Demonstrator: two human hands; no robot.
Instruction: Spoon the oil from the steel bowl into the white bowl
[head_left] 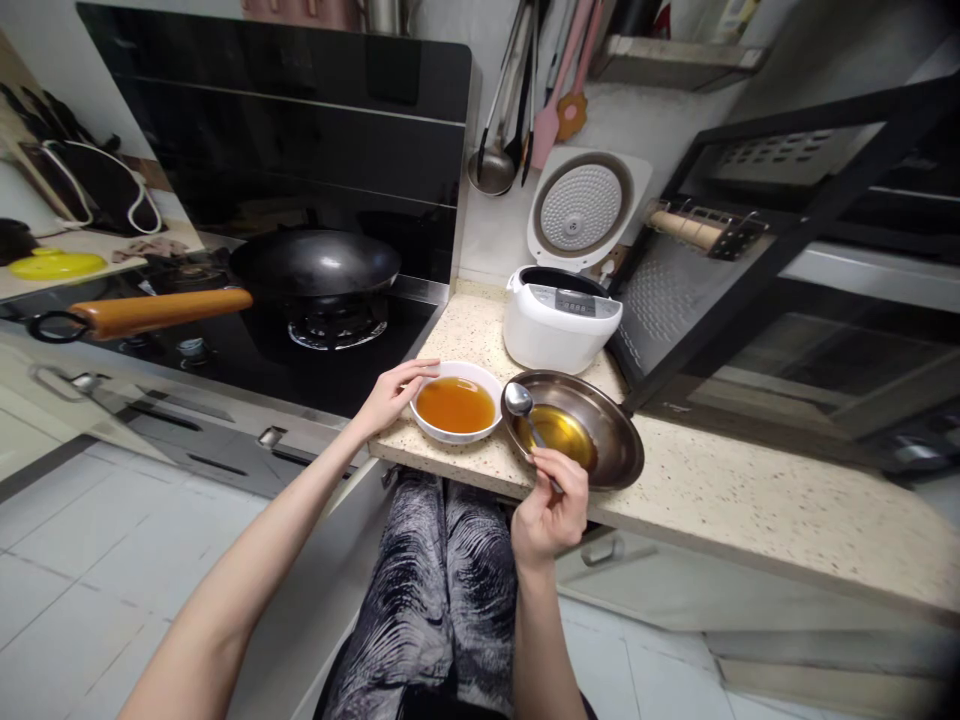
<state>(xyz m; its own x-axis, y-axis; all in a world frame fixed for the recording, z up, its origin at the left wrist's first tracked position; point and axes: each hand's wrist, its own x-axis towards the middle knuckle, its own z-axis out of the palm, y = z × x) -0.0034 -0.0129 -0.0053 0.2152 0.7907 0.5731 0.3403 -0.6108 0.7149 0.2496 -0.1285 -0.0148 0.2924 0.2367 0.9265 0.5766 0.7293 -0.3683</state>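
A white bowl (491, 383) of amber-brown liquid stands near the counter's front edge. My left hand (394, 398) holds its left rim, fingers reaching along the edge. Just right of it, close against it, is a wide metal bowl (622, 440) with clear yellow liquid, oil by its look, pooled at the bottom. My right hand (551, 510) is closed around the handle of a metal spoon (519, 399). The spoon's head is over the metal bowl's left side, near the white bowl. Whether it carries any liquid I cannot tell.
An open white rice cooker (559, 335) stands behind the bowls. A dark wok (315, 262) with a wooden handle (165, 312) sits on the stove to the left. Ladles and spatulas (551, 125) hang on the wall. A black-framed oven rack (757, 330) stands at right.
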